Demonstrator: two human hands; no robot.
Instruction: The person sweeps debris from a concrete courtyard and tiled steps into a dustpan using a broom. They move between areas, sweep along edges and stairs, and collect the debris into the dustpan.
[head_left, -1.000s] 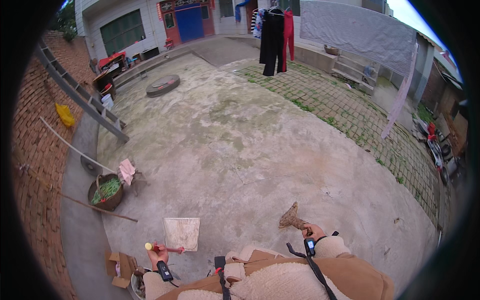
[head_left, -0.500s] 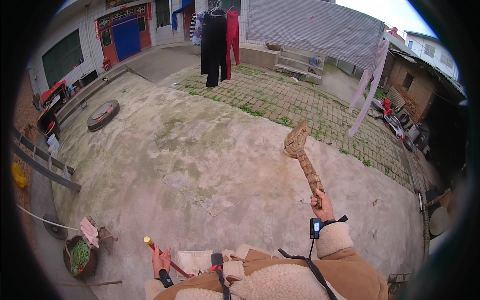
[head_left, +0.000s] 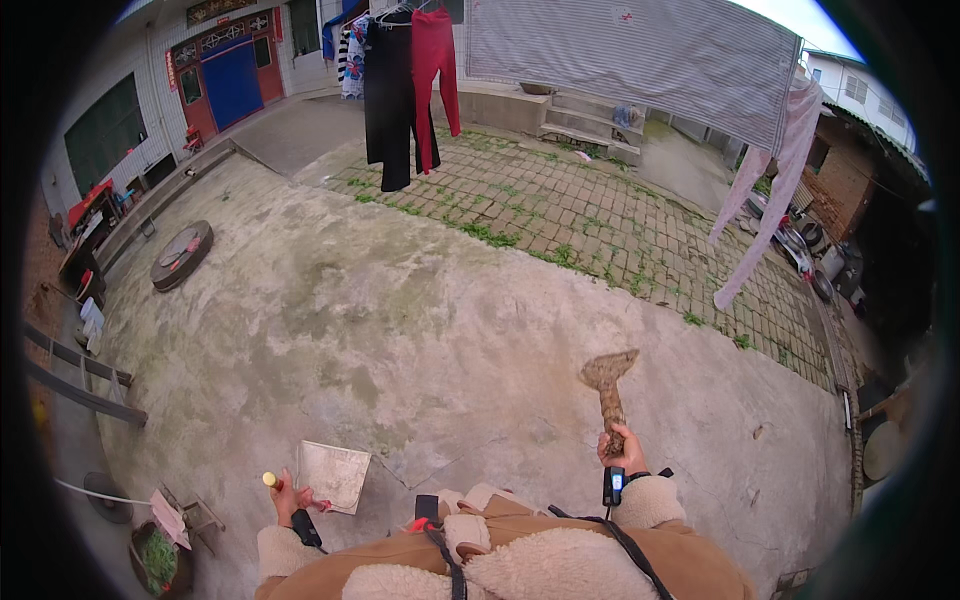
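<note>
With fingers (head_left: pixel 289 490) clamped on a handle in each hand, has a basket (head_left: pixel 182 567) of greens (head_left: pixel 158 558) well to the left of the left fingers, beside a pink cloth (head_left: pixel 169 517). In the left hand (head_left: pixel 287 499), grips a dustpan (head_left: pixel 335 475) by its red handle, with the yellow end poking out past the fingers and the pan just to their right, over concrete (head_left: pixel 480 380). Has black trousers (head_left: pixel 388 110) and red trousers (head_left: pixel 431 70) hanging far beyond the fingers, between the two hands. In the right hand (head_left: pixel 624 452), grips a short broom (head_left: pixel 610 393) by its handle, with the head ahead of the fingers (cannot tell whether touching the concrete).
</note>
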